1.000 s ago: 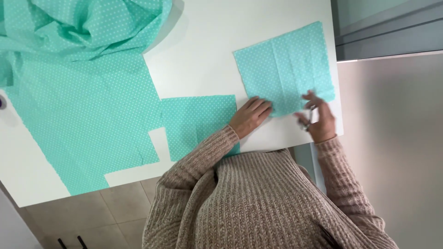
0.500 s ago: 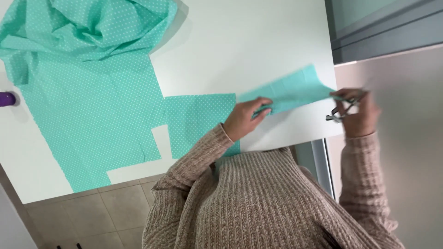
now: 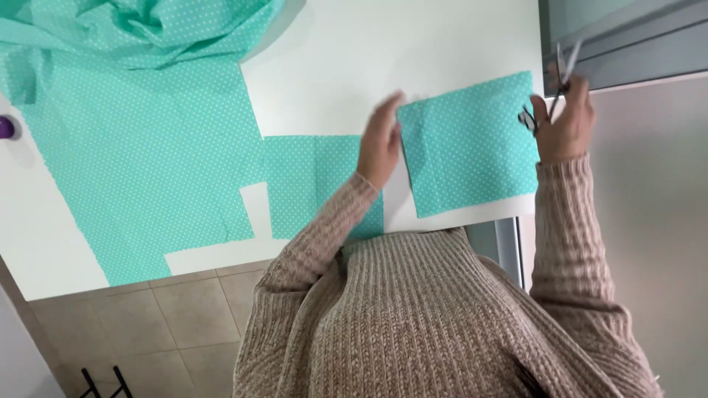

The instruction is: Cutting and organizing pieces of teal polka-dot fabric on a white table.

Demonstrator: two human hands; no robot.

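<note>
Cut fabric square (image 3: 472,144): mint green, small white polka dots. Big fabric sheet (image 3: 147,169): same mint with white dots. Worktop (image 3: 413,44): plain white. Sweater sleeve (image 3: 568,243): beige-brown ribbed knit. Scissors (image 3: 557,85): silver blades, dark handles. Floor tiles (image 3: 177,324): beige. Small round object (image 3: 6,127) at left edge: purple.

A white table (image 3: 413,51), a small purple object (image 3: 6,127) at its edge, beige floor tiles (image 3: 184,317).

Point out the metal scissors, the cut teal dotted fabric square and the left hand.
metal scissors (image 3: 564,70), head view, blades.
cut teal dotted fabric square (image 3: 472,147), head view, centre.
left hand (image 3: 381,144), head view, back of hand.
</note>
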